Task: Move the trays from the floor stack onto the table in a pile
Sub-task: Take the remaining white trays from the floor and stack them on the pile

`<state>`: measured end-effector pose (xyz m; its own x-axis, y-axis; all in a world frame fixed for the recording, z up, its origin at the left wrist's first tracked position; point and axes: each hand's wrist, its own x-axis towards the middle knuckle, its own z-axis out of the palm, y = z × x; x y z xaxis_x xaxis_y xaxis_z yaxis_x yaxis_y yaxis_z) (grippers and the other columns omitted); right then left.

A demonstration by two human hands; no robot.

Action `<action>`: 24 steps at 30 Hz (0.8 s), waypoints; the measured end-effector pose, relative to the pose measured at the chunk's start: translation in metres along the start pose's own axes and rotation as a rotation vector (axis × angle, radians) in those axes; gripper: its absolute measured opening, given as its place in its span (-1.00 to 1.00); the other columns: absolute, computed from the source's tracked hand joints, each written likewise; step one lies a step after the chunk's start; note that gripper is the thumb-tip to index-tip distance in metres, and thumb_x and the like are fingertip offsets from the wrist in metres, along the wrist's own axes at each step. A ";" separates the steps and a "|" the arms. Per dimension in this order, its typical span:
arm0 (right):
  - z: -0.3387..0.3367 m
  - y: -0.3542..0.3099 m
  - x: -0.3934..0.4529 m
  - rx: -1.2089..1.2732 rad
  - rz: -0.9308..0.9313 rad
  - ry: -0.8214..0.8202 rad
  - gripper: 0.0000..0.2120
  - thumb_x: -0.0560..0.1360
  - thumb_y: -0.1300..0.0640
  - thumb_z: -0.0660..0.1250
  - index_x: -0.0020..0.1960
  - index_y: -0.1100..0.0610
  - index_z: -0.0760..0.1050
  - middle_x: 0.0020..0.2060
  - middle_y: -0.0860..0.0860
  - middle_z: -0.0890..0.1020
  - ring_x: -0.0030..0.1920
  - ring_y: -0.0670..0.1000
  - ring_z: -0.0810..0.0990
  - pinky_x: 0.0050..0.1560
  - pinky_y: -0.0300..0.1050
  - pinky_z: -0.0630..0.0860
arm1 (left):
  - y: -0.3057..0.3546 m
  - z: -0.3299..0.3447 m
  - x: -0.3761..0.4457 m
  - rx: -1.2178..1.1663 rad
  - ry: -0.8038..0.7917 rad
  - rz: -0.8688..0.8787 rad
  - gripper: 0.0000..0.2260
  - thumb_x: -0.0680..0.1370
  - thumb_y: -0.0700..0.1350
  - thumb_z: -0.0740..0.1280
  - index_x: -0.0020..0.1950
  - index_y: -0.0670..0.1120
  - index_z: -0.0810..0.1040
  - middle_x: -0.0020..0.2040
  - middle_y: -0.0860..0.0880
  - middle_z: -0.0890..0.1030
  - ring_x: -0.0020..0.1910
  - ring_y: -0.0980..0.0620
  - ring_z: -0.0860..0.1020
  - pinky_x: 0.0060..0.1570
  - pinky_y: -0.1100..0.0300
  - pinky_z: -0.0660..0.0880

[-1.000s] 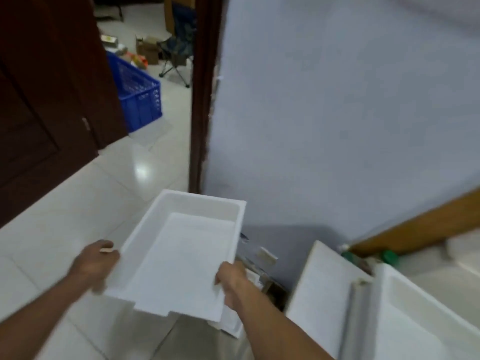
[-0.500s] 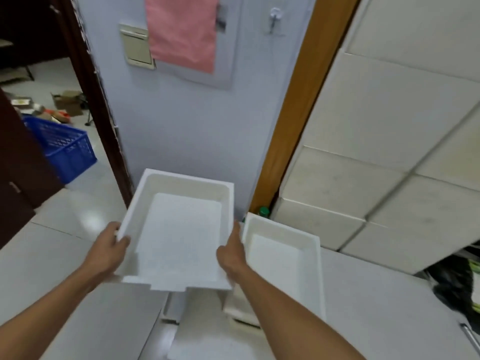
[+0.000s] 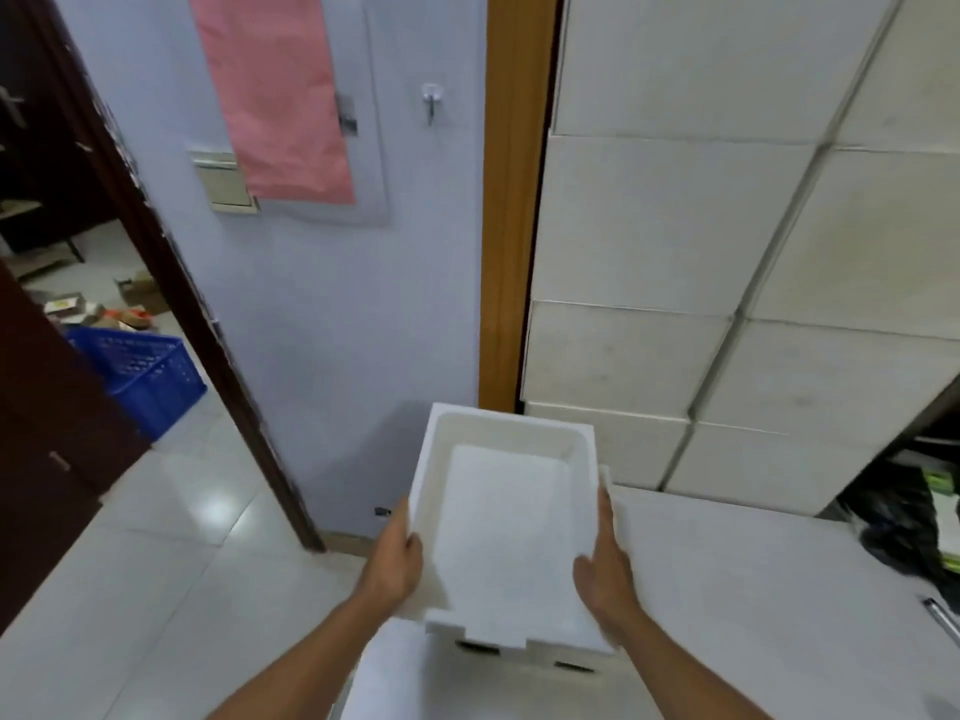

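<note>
I hold a white foam tray [image 3: 501, 532] by its two long sides, my left hand [image 3: 397, 561] on the left wall and my right hand [image 3: 605, 569] on the right wall. The tray sits over another white tray [image 3: 605, 478] on the white table [image 3: 753, 589]; only a sliver of that lower tray's right rim and its front edge [image 3: 561, 662] show. I cannot tell whether the two trays touch. The floor stack is out of view.
A tiled wall [image 3: 727, 252] rises behind the table. A dark bag with green items [image 3: 914, 517] lies at the table's right, and a pen [image 3: 940, 618] near the right edge. A blue crate [image 3: 140, 376] stands on the floor beyond the doorway at left.
I have swung the held tray from the left, beside the table, to the right over the tray on the table. My view has risen from the floor to the wall.
</note>
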<state>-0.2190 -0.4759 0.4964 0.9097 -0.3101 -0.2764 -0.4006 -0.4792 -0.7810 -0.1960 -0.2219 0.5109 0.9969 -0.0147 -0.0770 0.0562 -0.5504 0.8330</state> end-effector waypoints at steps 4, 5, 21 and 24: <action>-0.016 0.032 0.006 -0.130 0.124 0.026 -0.09 0.46 0.30 0.15 0.52 -0.25 -0.32 -0.13 0.14 0.61 -0.25 0.14 0.61 -0.25 -0.03 0.56 | 0.015 0.030 0.003 0.090 -0.076 -0.052 -0.56 0.61 -0.26 0.11 0.49 -0.05 0.16 0.21 0.02 0.43 0.14 0.02 0.46 0.18 0.21 0.39; -0.019 0.036 0.009 -0.149 0.134 0.047 -0.10 0.47 0.29 0.15 0.53 -0.24 -0.32 -0.11 0.12 0.57 -0.27 0.10 0.58 -0.28 -0.05 0.52 | 0.017 0.036 0.006 0.114 -0.078 -0.066 -0.58 0.62 -0.22 0.11 0.47 -0.03 0.17 0.19 0.00 0.46 0.08 0.03 0.47 0.14 0.18 0.44; -0.018 0.059 0.035 -0.128 0.051 -0.085 -0.09 0.48 0.35 0.17 0.55 -0.10 -0.35 0.51 0.13 0.22 0.34 0.21 0.43 0.13 -0.04 0.51 | 0.006 0.067 0.023 0.353 -0.228 -0.173 -0.46 0.59 -0.28 0.07 0.54 -0.20 -0.05 0.48 -0.21 0.24 0.40 -0.19 0.32 0.41 -0.04 0.29; -0.014 0.062 0.036 -0.173 0.046 -0.080 -0.07 0.49 0.36 0.19 0.54 -0.10 -0.38 0.51 0.13 0.22 0.30 0.20 0.46 0.06 -0.05 0.53 | 0.002 0.073 0.023 0.346 -0.248 -0.209 -0.42 0.58 -0.31 0.08 0.55 -0.17 -0.09 0.46 -0.22 0.27 0.38 -0.20 0.35 0.39 -0.06 0.33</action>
<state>-0.2129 -0.5284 0.4455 0.8932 -0.2721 -0.3581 -0.4483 -0.6021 -0.6607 -0.1770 -0.2844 0.4710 0.9206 -0.0502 -0.3872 0.1906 -0.8078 0.5578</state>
